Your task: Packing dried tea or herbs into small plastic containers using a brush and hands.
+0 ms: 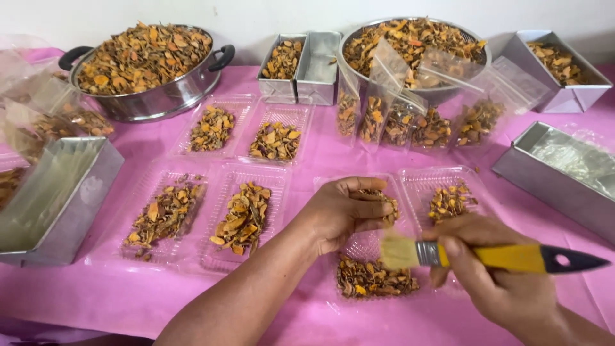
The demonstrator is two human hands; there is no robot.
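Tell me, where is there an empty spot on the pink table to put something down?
Bare pink tablecloth shows along the near edge, in front of the clear plastic trays of dried orange chips. A small patch lies between the clear filled bags and the rectangular metal tin at right. The middle is crowded with trays, the left hand and the right hand holding a yellow-handled brush.

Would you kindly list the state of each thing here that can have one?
Left hand: closed on dried pieces.
Right hand: gripping the brush.
Brush: held level, bristles pointing left.
Pot: heaped full.
Bowl: full.
Bags: upright, open, partly filled.
Clear trays: open, holding small piles.
Right tin: no pieces inside.
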